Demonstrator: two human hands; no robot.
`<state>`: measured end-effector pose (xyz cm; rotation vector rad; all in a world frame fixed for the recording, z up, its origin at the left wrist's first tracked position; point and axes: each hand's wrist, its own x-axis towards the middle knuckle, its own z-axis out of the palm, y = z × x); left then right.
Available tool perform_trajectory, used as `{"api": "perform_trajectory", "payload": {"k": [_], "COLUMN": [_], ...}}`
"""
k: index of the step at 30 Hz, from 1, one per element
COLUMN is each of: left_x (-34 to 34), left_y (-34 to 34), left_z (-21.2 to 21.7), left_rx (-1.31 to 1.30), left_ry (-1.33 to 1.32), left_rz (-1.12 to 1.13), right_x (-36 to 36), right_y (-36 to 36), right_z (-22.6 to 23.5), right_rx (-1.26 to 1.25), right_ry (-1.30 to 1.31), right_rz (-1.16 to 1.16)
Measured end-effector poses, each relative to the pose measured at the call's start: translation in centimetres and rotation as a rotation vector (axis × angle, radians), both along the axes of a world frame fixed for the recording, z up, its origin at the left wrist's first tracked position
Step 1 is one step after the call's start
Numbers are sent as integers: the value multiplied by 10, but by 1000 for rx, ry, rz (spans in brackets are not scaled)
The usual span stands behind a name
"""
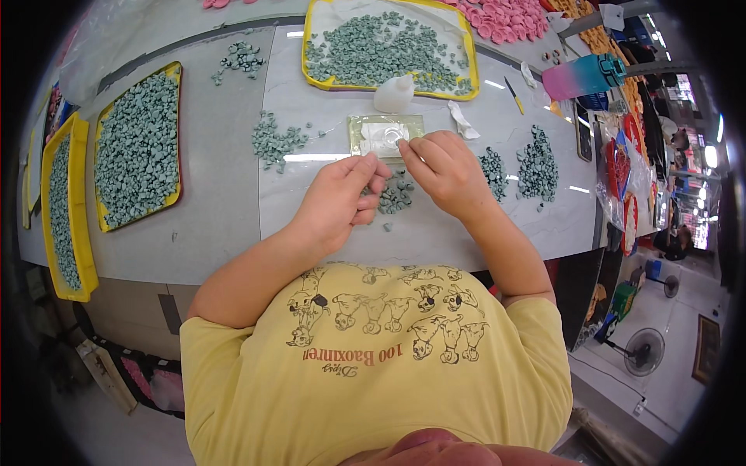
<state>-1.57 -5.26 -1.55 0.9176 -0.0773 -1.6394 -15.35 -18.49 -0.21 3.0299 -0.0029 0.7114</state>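
Observation:
My left hand [342, 194] is closed, thumb and forefinger pinched together above the table; anything between them is too small to make out. My right hand [448, 172] is closed too, its fingertips pinched at the front right of a flat, clear greenish plate [357, 133]. White paper and a small round clear shape lie on that plate. What the right fingers hold, if anything, cannot be made out. Beneath and between my hands sits a small pile of grey-green stone-like pieces [397, 193]. A white plastic bottle [394, 94] stands just behind the plate.
Yellow-rimmed trays [466, 95] of similar pieces stand at the back and left. Loose piles [537, 167] flank my hands. A crumpled tissue [463, 120], a yellow-handled knife [514, 96], a pink-and-teal drink bottle [581, 76] and a phone [583, 132] lie to the right.

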Motion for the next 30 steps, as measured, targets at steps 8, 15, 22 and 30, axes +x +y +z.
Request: {"api": "perform_trajectory", "payload": {"k": [8, 15, 22, 30], "left_x": [0, -3, -14, -21], "left_y": [-1, -2, -5, -8], "left_z": [4, 2, 3, 1], "left_rx": [-3, -117, -102, -147], "left_ry": [-53, -73, 77, -22], "left_rz": [110, 1, 19, 12], "right_x": [3, -8, -21, -26], "right_y": [10, 15, 14, 18], "right_z": [-1, 9, 12, 13], "right_rx": [634, 1655, 2003, 1920], "right_ry": [-236, -262, -268, -289], "right_rz": [-234, -459, -344, -350]}}
